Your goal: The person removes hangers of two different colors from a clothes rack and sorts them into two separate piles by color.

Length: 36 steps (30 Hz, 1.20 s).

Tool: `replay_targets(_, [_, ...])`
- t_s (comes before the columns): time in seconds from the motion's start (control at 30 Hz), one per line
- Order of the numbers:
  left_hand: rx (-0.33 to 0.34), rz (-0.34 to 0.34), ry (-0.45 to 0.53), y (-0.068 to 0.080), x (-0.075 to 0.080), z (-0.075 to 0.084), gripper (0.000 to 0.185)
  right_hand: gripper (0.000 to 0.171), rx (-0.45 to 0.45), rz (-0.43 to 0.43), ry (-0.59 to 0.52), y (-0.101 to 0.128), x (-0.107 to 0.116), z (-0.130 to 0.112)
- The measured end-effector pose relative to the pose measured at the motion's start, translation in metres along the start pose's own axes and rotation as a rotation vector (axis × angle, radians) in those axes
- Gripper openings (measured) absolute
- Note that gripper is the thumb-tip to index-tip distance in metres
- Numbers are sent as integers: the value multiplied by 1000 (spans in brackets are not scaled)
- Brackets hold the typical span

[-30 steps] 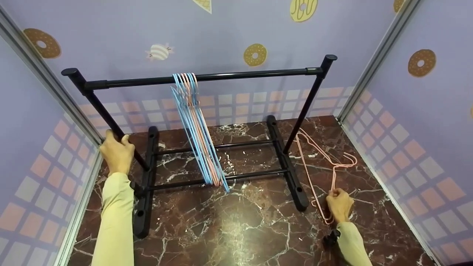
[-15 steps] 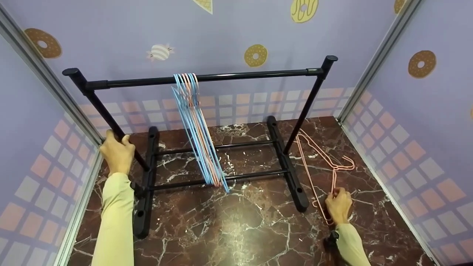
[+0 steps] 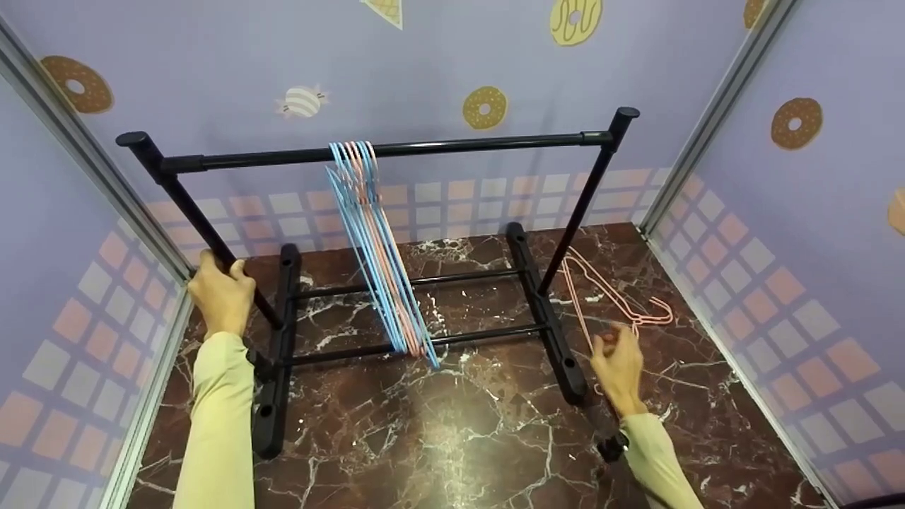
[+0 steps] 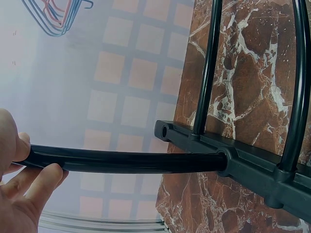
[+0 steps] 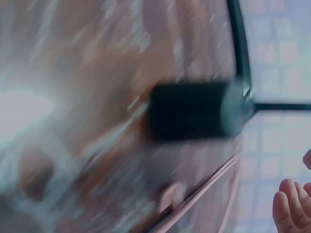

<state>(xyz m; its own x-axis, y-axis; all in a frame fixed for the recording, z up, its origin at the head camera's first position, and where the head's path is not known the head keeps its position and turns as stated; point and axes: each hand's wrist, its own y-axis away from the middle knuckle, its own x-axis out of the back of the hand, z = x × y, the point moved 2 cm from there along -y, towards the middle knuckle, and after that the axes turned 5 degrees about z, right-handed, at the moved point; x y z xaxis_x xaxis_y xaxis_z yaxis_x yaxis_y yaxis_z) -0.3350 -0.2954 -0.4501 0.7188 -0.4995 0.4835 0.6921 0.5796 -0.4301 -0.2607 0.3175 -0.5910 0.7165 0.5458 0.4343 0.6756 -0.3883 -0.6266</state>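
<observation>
The left hand (image 3: pixel 220 295) grips the slanted left post of the black rack (image 3: pixel 396 147), fingers curled round the tube; the left wrist view shows the same hold. The rack looks stiff and steady on its two flat feet. On its top bar hangs a bunch of blue and pink hangers (image 3: pixel 375 247), near the middle. At the right, the right hand (image 3: pixel 616 360) hovers with loose, spread fingers and holds nothing; the right wrist view is too blurred to help. Just beyond it a pink hanger (image 3: pixel 614 300) lies flat on the floor, beside the rack's right foot. It seems thin, light and springy, best taken at the hook or shoulder. The floor (image 3: pixel 459 424) is glossy brown marble, probably slippery. Lilac walls with doughnut prints close the small room.
</observation>
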Motion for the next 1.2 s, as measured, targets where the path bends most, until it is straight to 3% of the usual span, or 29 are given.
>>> replay_targets(0.17, [-9,5,-10,1,0,1,28,27,91,-38,-52,-9,-10,-38])
replay_targets(0.4, [-11,5,-19,-1,1,2,29,27,150,-101,-169,-18,-23,-89])
replay_targets(0.9, [-25,22,17,1,1,2,25,28,350,-172,-259,-23,-46,-162])
replay_targets(1.2, [-28,32,26,1,-1,0,24,29,418,-237,-312,-30,-57,-208])
